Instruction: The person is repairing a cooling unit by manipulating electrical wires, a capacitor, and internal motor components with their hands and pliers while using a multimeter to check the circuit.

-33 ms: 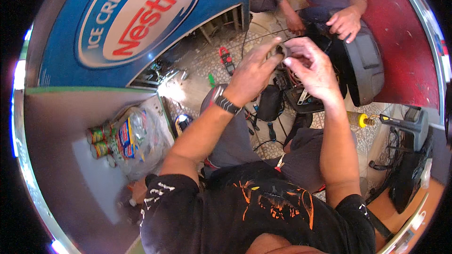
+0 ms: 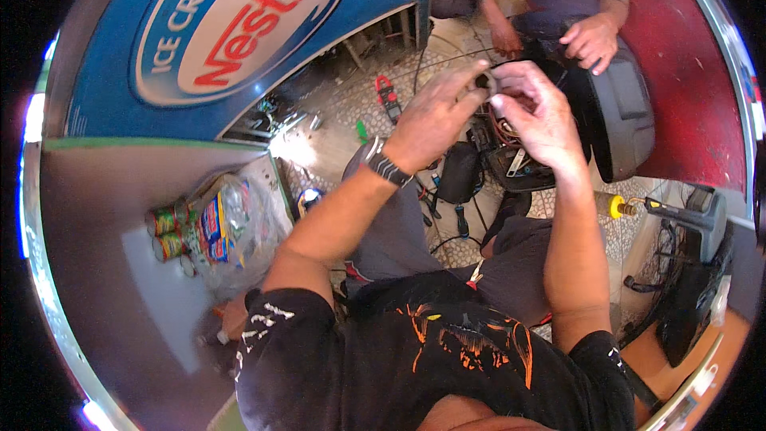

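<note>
My left hand [image 2: 437,124], with a dark banded watch [image 2: 387,166] on its wrist, is raised over the open tool bag [image 2: 523,179]. My right hand [image 2: 536,112] meets it there, fingertips to fingertips. Between them both hands pinch a small, dark, ring-like piece [image 2: 486,86], mostly covered by fingers and too blurred to name. Under the hands, the bag holds wires and tools. A dark pouch [image 2: 461,172] and a blue-handled screwdriver [image 2: 462,222] lie close by on the patterned floor. A red clamp meter [image 2: 388,97] lies beyond my left hand.
A blue freezer panel [image 2: 104,72] with an open lower compartment stands at the far left. Another person's hand [image 2: 591,41] rests by a black case [image 2: 626,108]. A yellow gas torch cylinder [image 2: 610,205] and a grey machine [image 2: 694,219] stand right. Cans [image 2: 169,246] sit left.
The view has shifted slightly, so the surroundings sit a little farther right. Both hands keep their pinch on the small piece.
</note>
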The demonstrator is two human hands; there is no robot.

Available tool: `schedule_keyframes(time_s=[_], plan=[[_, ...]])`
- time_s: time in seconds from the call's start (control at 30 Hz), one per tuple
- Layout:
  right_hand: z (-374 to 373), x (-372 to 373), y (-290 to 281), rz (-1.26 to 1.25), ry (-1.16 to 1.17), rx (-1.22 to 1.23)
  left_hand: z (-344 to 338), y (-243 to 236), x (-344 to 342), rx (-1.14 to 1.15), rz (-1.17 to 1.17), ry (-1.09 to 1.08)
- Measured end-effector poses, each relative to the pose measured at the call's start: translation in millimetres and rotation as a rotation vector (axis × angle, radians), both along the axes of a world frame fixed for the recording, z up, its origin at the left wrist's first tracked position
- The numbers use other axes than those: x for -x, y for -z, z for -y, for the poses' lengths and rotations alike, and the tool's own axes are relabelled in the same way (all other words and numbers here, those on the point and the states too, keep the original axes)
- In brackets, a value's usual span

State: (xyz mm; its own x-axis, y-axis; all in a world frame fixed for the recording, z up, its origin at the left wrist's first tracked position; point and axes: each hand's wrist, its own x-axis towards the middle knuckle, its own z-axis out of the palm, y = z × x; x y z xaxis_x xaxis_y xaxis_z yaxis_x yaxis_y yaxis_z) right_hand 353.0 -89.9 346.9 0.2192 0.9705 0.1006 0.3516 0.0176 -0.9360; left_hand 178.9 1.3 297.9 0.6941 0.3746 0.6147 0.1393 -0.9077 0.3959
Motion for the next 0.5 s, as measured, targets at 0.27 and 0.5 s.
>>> schedule_keyframes(time_s=[0.27, 0.5], plan=[[1.3, -15.1, -2.8, 0.144, -0.108, 0.068, -13.6, -0.4, 5.5, -0.335, -0.16, 0.119], [-1.0, -6.8, -5.2, 0.244, -0.046, 0.078, -12.1, 2.8, 4.0, -0.3, -0.119, 0.119]])
